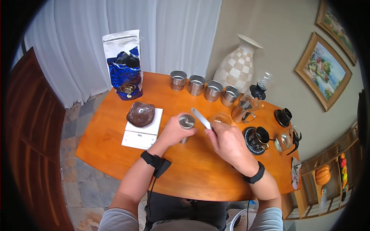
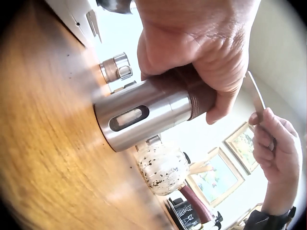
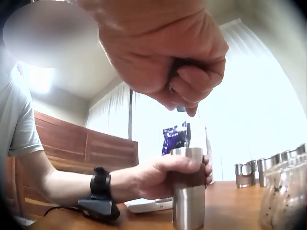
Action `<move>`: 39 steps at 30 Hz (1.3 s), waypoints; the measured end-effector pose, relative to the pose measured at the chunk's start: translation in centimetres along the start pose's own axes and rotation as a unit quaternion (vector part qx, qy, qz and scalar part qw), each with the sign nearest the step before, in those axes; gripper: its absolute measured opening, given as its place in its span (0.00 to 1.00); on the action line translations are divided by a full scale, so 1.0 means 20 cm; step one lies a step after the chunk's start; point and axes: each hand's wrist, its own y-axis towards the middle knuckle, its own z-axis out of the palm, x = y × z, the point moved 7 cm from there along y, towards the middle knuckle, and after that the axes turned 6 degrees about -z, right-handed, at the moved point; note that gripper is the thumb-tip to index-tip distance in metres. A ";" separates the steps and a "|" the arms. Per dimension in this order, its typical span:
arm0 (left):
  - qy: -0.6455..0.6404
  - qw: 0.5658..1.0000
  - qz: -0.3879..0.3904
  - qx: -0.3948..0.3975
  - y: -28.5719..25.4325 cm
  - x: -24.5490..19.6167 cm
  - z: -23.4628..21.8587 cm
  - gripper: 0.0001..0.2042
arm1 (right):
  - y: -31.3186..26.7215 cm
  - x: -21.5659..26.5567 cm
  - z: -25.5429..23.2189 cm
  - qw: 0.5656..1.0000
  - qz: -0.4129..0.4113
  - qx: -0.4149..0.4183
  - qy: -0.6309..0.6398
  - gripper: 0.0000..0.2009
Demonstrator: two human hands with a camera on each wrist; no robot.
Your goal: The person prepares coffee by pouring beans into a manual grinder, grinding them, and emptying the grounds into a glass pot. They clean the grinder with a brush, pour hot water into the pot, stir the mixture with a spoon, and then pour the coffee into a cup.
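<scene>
A steel cylinder with a brown band and a small side window [image 2: 129, 118] stands upright on the wooden table. My left hand [image 1: 174, 131] is wrapped around its upper part, its round metal top [image 1: 187, 121] facing up. Raised to the right of it, my right hand [image 1: 231, 144] grips a flat metal handle [image 1: 201, 118] that angles up toward the cylinder. In the right wrist view the curled right fingers [image 3: 194, 86] are above the cylinder [image 3: 188, 206], apart from it. The far end of the handle in the fist is hidden.
A white scale [image 1: 139, 139] bearing a brown dish [image 1: 141, 114] is at left, a blue-white bag [image 1: 125, 71] behind. Several steel cups [image 1: 196, 85] line the back. A glass vessel [image 1: 221, 118], steel pitcher [image 1: 242, 112] and black cup [image 1: 260, 135] stand at right.
</scene>
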 end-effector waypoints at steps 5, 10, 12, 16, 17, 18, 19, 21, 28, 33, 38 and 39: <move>-0.008 1.000 0.000 -0.002 0.01 0.03 0.01 0.18 | -0.24 0.06 0.21 0.985 -0.119 0.012 0.128 0.10; -0.029 0.999 -0.004 0.018 0.01 0.05 0.02 0.17 | -0.38 0.04 0.48 0.969 -0.141 0.164 0.121 0.11; -0.058 0.998 -0.007 0.017 0.01 0.05 0.02 0.17 | -0.38 -0.03 0.54 0.974 -0.124 0.183 0.055 0.11; -0.039 0.999 -0.024 0.030 0.01 0.03 0.02 0.15 | -0.39 -0.11 0.56 0.978 -0.094 0.174 0.059 0.12; -0.038 0.999 -0.025 0.030 0.01 0.02 0.02 0.15 | -0.40 -0.12 0.55 0.976 -0.085 0.188 0.064 0.11; -0.040 0.998 -0.026 0.030 0.01 0.02 0.03 0.16 | -0.40 -0.13 0.55 0.974 -0.076 0.203 0.067 0.10; -0.034 0.999 -0.021 0.031 0.01 0.03 0.03 0.16 | -0.40 -0.14 0.55 0.973 -0.074 0.206 0.068 0.10; -0.031 0.999 -0.018 0.031 0.01 0.03 0.03 0.16 | -0.38 -0.15 0.57 0.969 -0.058 0.235 0.051 0.09; -0.042 0.999 0.004 0.015 0.02 0.04 0.02 0.16 | -0.26 -0.17 0.69 0.956 -0.053 0.286 0.046 0.12; -0.043 0.999 0.007 0.027 0.03 0.05 0.02 0.16 | -0.16 -0.17 0.67 0.956 -0.035 0.289 0.039 0.12; -0.062 0.997 0.002 0.040 0.02 0.05 0.02 0.16 | -0.17 -0.19 0.66 0.964 -0.037 0.257 0.050 0.13; -0.064 0.997 0.005 0.037 0.03 0.06 0.01 0.16 | -0.17 -0.18 0.64 0.966 -0.039 0.252 0.038 0.12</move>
